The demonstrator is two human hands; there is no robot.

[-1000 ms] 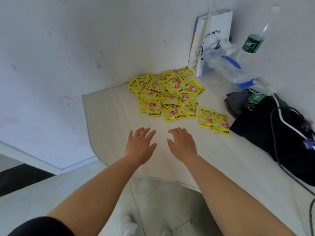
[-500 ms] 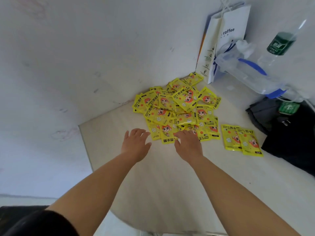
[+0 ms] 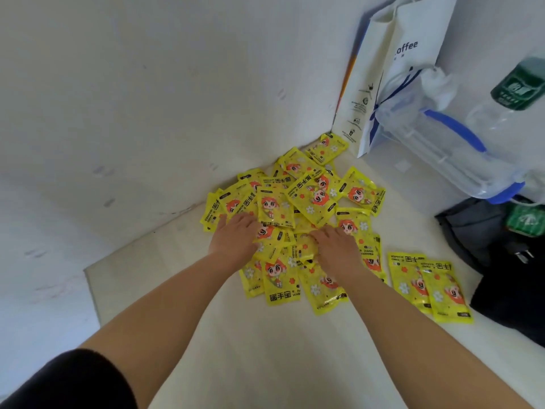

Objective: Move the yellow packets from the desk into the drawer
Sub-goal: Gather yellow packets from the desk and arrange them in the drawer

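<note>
Head view: left hand (image 3: 236, 236) and right hand (image 3: 337, 247) on one packet pile (image 3: 309, 196), grip unclear; two packets (image 3: 408, 278) apart.

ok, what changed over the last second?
Both hands reached forward across the desk onto the pile of yellow packets: left hand and right hand now lie on it, fingertips among packets; grip unclear. The pile, two loose packets, paper bag and black bag stayed put.

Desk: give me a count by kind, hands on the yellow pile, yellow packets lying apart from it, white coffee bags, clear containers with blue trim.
Hands on the yellow pile: 2, left hand, right hand
Packets apart from it: 2
White coffee bag: 1
Clear container with blue trim: 1
Total: 6
</note>
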